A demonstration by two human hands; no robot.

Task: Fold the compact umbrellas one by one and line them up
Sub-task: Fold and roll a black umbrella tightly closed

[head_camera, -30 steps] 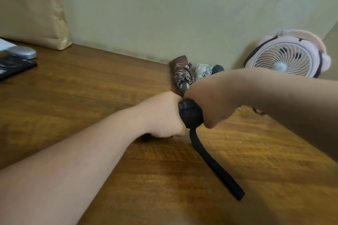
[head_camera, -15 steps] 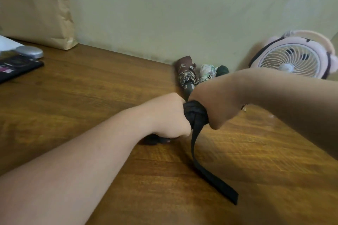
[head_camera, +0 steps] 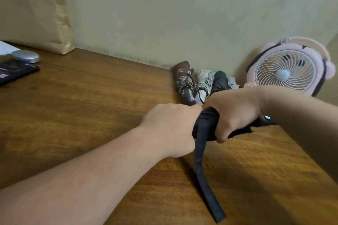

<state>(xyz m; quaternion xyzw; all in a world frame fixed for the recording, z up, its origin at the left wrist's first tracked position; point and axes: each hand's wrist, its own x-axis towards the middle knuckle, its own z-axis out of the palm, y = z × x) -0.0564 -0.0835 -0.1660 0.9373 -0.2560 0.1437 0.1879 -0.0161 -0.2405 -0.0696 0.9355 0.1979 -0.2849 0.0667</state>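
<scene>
A black umbrella (head_camera: 205, 122), collapsed and rolled, is held roughly level above the tabletop (head_camera: 91, 107), its strap (head_camera: 199, 160) hanging unfastened. Behind it, a brown umbrella (head_camera: 183, 80), white floral umbrella (head_camera: 204, 81) and dark green umbrella (head_camera: 219, 82) are laid folded, side by side.

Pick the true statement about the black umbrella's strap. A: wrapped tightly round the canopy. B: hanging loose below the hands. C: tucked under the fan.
B: the strap trails unfastened from the black umbrella, gripped by the left hand and the right hand, down towards the table.
</scene>
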